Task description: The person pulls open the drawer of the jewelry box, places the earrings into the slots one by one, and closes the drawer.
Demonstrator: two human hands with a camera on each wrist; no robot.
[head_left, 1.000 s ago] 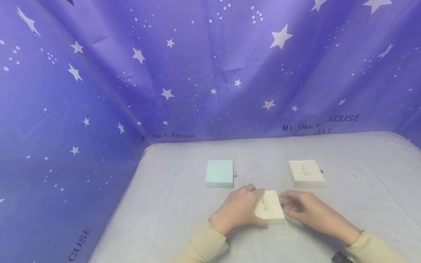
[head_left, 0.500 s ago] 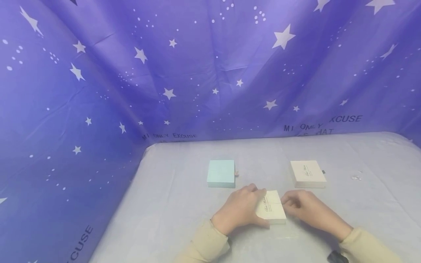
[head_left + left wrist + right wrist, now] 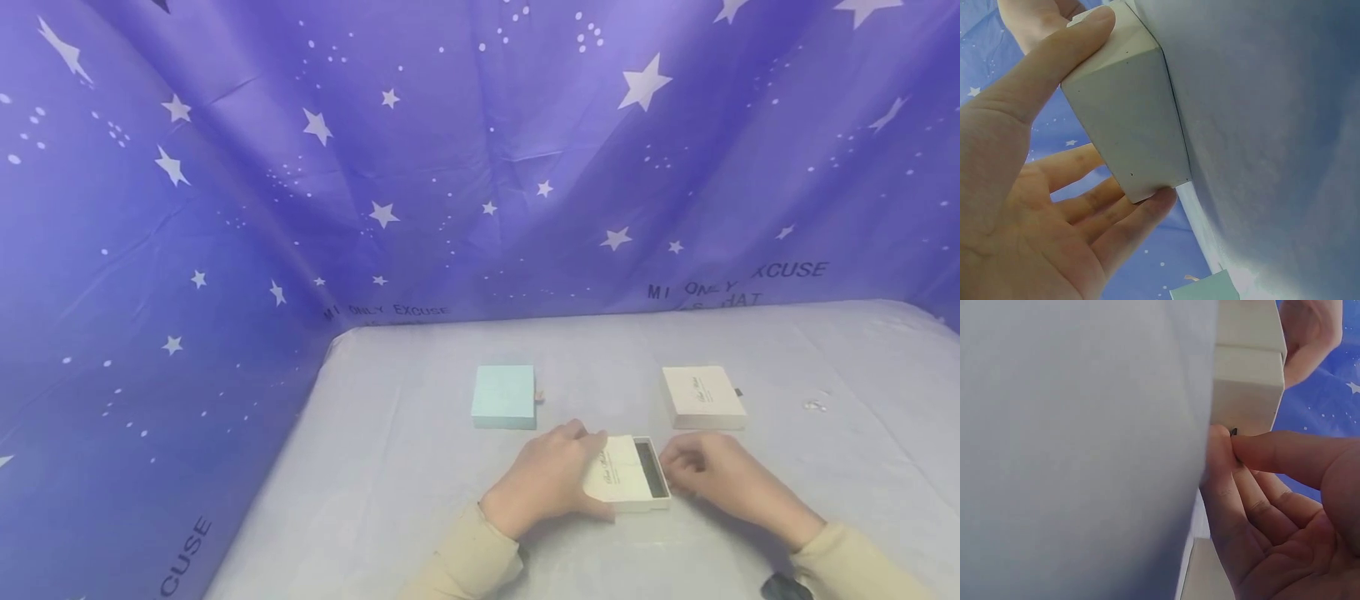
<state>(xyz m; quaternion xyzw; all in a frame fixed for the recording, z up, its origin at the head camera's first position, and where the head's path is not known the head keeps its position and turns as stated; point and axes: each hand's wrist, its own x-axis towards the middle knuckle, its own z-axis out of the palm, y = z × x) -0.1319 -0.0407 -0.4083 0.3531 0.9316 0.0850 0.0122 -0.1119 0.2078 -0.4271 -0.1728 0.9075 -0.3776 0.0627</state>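
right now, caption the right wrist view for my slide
Right fingers pinch a small black tab on a partly open white rectangular box.

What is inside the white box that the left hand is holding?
Inside the open part of its drawer, only a dark surface shows. Anything deeper under the cover is hidden.

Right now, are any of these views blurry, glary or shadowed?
Head view: hazy overall, fine print on the held white box too soft to read; left wrist view: cloth washed out beside the teal box; right wrist view: shadow darkens the cloth near the right hand.
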